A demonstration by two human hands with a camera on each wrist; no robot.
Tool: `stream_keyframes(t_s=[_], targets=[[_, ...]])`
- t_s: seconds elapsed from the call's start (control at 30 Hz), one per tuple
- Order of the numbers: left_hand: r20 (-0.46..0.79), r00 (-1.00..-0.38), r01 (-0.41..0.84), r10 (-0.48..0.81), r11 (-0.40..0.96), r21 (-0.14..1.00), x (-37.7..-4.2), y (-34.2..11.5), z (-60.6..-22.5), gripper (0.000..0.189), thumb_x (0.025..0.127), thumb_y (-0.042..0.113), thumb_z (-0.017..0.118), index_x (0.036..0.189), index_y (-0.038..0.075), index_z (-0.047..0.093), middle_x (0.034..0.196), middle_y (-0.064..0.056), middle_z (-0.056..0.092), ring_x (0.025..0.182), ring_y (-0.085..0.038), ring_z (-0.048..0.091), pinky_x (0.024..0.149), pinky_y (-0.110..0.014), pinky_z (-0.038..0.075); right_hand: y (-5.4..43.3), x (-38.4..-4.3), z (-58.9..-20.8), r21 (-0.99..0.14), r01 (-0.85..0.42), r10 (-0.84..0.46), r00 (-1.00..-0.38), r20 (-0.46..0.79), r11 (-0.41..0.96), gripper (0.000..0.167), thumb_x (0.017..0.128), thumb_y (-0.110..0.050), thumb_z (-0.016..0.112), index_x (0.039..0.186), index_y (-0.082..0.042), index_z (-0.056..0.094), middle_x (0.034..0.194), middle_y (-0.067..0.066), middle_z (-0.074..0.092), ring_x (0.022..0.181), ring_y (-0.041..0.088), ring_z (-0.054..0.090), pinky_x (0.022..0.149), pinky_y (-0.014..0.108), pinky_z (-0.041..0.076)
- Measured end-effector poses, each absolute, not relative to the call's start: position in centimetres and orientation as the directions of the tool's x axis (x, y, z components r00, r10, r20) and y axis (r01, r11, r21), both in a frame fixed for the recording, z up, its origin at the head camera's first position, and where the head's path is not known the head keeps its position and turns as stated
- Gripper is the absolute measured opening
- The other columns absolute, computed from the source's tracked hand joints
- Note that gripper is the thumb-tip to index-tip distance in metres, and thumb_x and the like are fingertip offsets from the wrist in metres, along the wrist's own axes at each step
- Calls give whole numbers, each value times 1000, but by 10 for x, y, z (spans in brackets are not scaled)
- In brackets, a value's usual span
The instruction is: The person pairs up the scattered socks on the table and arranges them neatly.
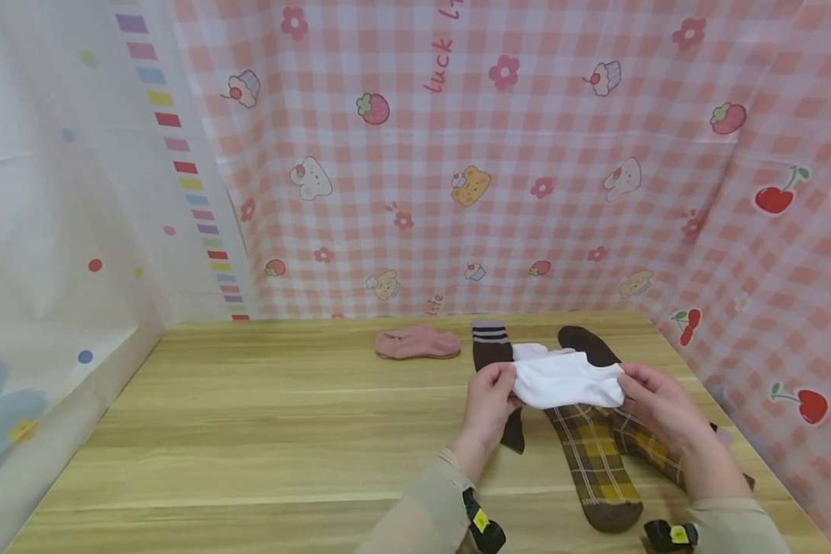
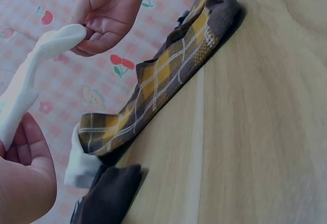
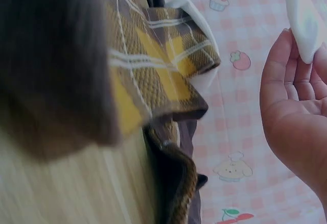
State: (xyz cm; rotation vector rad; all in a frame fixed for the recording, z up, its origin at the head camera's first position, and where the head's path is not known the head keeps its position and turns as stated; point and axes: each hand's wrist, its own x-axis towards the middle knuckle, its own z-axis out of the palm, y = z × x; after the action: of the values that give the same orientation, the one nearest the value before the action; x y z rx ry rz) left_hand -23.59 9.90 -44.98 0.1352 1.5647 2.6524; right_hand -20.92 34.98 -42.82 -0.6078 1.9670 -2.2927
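Observation:
A white ankle sock is stretched level between both hands, above the pile of socks. My left hand pinches one end of it, and my right hand pinches the other. In the left wrist view the white sock runs from the near hand up to the right hand. Below it lie a brown and yellow plaid sock and a second plaid sock, partly behind my right hand. A dark sock with a striped grey cuff passes behind my left hand. Another white sock shows behind the held one.
A pink ankle sock lies by the table's back edge, left of the pile. The dark toe of a sock points toward the back right. Patterned cloth hangs behind and beside the wooden table.

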Motion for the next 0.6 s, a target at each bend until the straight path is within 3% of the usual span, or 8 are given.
stream_keyframes(t_s=[0.6], targets=[[19,-992,-54,124,-563,825,-243,75,-439,18,104,7,48,99,-5,62,92,-4,62,79,-10,60,66,-23,53,324,-222,-426,-946,-177,-393,-877,277,-271,32,107,-4,35,112,-13,65,101,-3,64,84,8,59,72,21,51]])
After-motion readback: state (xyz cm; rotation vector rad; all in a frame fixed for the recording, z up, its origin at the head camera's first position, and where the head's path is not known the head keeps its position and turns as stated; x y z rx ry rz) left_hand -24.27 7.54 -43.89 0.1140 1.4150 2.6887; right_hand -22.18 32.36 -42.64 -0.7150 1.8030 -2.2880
